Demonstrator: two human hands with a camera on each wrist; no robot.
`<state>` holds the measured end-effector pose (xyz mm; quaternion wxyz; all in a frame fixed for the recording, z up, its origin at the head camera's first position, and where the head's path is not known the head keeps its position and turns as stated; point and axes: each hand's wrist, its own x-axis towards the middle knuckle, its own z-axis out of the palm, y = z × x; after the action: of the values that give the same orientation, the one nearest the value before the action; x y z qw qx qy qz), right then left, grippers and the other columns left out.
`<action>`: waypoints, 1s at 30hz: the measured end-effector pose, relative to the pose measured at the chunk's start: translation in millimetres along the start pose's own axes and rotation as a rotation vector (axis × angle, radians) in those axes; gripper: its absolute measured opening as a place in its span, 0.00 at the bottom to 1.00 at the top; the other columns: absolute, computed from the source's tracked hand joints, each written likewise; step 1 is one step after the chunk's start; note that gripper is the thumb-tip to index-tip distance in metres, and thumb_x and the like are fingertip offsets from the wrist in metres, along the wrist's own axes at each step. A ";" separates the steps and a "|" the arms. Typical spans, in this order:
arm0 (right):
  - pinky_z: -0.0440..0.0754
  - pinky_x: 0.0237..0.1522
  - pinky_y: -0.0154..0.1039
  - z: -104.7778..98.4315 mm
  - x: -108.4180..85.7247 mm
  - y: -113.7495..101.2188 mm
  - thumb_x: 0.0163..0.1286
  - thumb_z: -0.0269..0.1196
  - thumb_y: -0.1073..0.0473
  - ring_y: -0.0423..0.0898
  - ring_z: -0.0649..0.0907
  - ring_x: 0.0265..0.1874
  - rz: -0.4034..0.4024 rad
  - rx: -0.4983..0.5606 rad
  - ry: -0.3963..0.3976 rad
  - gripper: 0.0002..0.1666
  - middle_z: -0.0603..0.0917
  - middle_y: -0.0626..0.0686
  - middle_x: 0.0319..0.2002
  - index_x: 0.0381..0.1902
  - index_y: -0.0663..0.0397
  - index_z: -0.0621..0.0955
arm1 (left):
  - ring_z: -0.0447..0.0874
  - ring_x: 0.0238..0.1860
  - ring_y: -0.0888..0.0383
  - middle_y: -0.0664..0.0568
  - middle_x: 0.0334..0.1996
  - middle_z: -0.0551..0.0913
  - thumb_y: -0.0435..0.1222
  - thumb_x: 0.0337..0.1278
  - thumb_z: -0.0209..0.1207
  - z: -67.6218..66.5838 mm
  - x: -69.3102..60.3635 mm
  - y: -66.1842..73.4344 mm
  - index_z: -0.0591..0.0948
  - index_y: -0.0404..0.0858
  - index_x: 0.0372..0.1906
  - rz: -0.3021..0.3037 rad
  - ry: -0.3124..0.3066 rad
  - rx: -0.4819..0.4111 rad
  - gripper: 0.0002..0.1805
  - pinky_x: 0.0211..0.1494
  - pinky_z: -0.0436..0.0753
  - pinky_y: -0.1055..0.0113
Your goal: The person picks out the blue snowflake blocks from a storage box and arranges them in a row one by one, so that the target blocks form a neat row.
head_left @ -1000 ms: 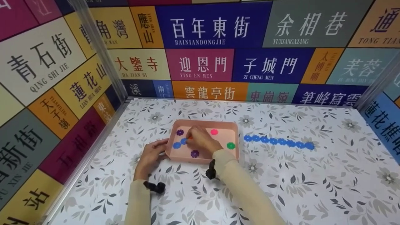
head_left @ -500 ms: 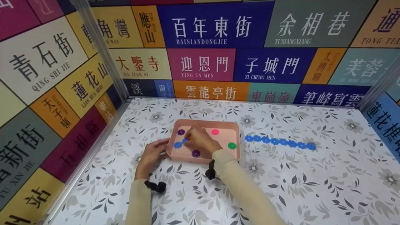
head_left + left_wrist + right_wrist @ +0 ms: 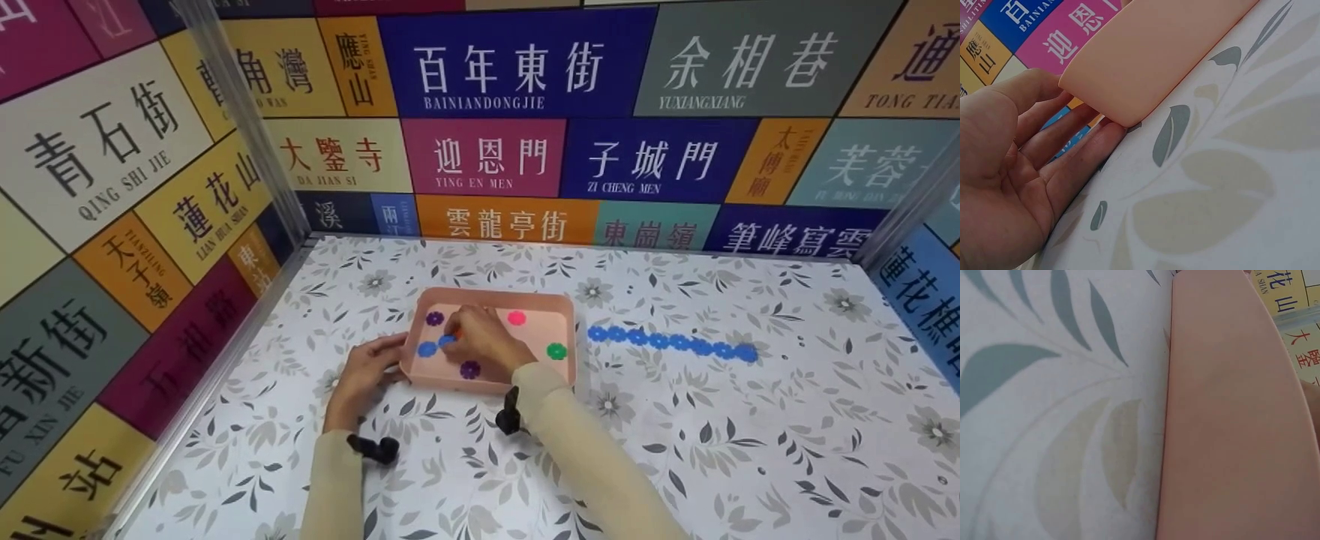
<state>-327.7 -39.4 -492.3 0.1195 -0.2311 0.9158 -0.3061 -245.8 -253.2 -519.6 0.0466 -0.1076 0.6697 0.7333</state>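
A shallow pink tray point(image 3: 487, 385) stands on the table and holds several flower-shaped plastic pieces. My left hand point(image 3: 367, 375) is at its left end; in the left wrist view the hand's extended fingers point(image 3: 1086, 149) touch the tray's corner point(image 3: 1129, 73). My right hand point(image 3: 487, 337) reaches down into the tray, its fingertips pinching a partly covered blue flower-shaped piece point(image 3: 447, 341). An orange piece point(image 3: 458, 331) shows partly beside those fingers. Another blue piece point(image 3: 427, 349) lies just left. The right wrist view shows mostly the tray's outer wall point(image 3: 1230, 410).
Also in the tray are purple point(image 3: 435, 319), pink point(image 3: 517, 318) and green point(image 3: 556, 351) pieces. Right of it, a row of several blue flower pieces point(image 3: 659, 340) runs across the floral tablecloth point(image 3: 750, 435). Sign-patterned walls point(image 3: 517, 67) enclose the table's back and sides.
The right hand's fingertips have shifted slightly over the blue piece, covering more of it. The left hand, tray and blue row stay in place; the head view has shifted a little.
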 end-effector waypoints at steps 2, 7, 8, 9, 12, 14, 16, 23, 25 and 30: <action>0.71 0.61 0.46 -1.2 -0.6 0.3 0.58 0.74 0.51 0.48 0.71 0.53 -0.010 -0.020 0.008 0.18 0.79 0.46 0.45 0.46 0.46 0.87 | 0.86 0.51 0.49 0.41 0.60 0.83 0.31 0.65 0.60 0.7 0.9 0.7 0.80 0.38 0.62 -0.003 -0.002 -0.002 0.21 0.46 0.89 0.60; 0.71 0.61 0.46 -3.8 -3.0 3.1 0.57 0.74 0.52 0.47 0.71 0.51 -0.037 -0.024 0.027 0.18 0.80 0.46 0.44 0.46 0.48 0.87 | 0.85 0.54 0.49 0.43 0.61 0.82 0.33 0.65 0.61 1.4 2.1 1.2 0.80 0.41 0.62 -0.020 0.007 0.038 0.21 0.48 0.89 0.60; 0.71 0.61 0.46 -4.5 -3.6 4.0 0.57 0.74 0.52 0.47 0.72 0.51 -0.049 -0.024 0.035 0.19 0.81 0.47 0.44 0.46 0.49 0.87 | 0.85 0.54 0.49 0.44 0.61 0.82 0.34 0.65 0.61 1.6 2.1 1.0 0.80 0.42 0.62 -0.024 0.011 0.050 0.21 0.49 0.89 0.60; 0.71 0.61 0.46 -5.3 -4.3 5.1 0.57 0.74 0.52 0.47 0.72 0.51 -0.058 -0.021 0.043 0.19 0.81 0.47 0.44 0.46 0.49 0.87 | 0.85 0.54 0.49 0.44 0.61 0.82 0.34 0.65 0.61 1.8 2.1 0.8 0.81 0.43 0.62 -0.027 0.015 0.065 0.21 0.49 0.88 0.60; 0.70 0.63 0.47 -9.2 -6.2 8.7 0.57 0.75 0.52 0.48 0.76 0.51 -0.114 -0.011 0.086 0.19 0.85 0.49 0.43 0.45 0.53 0.88 | 0.85 0.54 0.49 0.44 0.61 0.82 0.34 0.66 0.60 2.1 2.2 -0.4 0.80 0.42 0.62 -0.016 0.005 0.058 0.20 0.50 0.88 0.60; 0.69 0.64 0.48 -12.5 -7.6 11.9 0.57 0.76 0.53 0.50 0.78 0.51 -0.148 0.005 0.107 0.19 0.87 0.52 0.44 0.44 0.56 0.88 | 0.86 0.54 0.49 0.41 0.61 0.82 0.32 0.66 0.59 2.3 1.9 -1.2 0.80 0.40 0.63 0.002 -0.010 0.033 0.21 0.49 0.89 0.60; 0.72 0.64 0.48 -16.2 -9.6 15.3 0.57 0.76 0.54 0.52 0.81 0.50 -0.167 0.030 0.118 0.19 0.87 0.55 0.45 0.44 0.58 0.88 | 0.86 0.53 0.48 0.39 0.60 0.82 0.31 0.66 0.59 2.1 1.3 -2.1 0.79 0.37 0.63 0.017 -0.023 0.002 0.21 0.48 0.89 0.60; 0.84 0.59 0.45 -33.5 -19.7 27.4 0.60 0.74 0.58 0.51 0.84 0.52 -0.142 0.109 0.100 0.25 0.86 0.56 0.52 0.54 0.61 0.84 | 0.86 0.51 0.50 0.40 0.60 0.82 0.29 0.66 0.58 0.9 -0.3 -4.8 0.79 0.36 0.63 0.018 -0.016 0.001 0.21 0.50 0.89 0.58; 0.83 0.60 0.45 -40.7 -23.1 30.9 0.60 0.73 0.59 0.51 0.83 0.52 -0.138 0.108 0.109 0.25 0.86 0.56 0.51 0.55 0.60 0.83 | 0.86 0.52 0.49 0.39 0.60 0.82 0.29 0.66 0.58 0.5 -0.8 -4.6 0.78 0.36 0.64 0.019 -0.020 0.001 0.21 0.51 0.88 0.57; 0.84 0.56 0.47 -61.7 -32.5 41.6 0.61 0.71 0.59 0.53 0.83 0.48 -0.173 0.045 0.181 0.19 0.84 0.58 0.45 0.49 0.61 0.85 | 0.86 0.53 0.49 0.41 0.60 0.82 0.31 0.67 0.58 -0.5 -2.0 -2.5 0.79 0.38 0.63 0.031 -0.008 0.049 0.21 0.50 0.88 0.58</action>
<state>-336.4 37.3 -467.0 0.0147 -0.2778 0.8925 -0.3552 -243.3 -253.3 -521.6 0.0407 -0.0932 0.6889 0.7177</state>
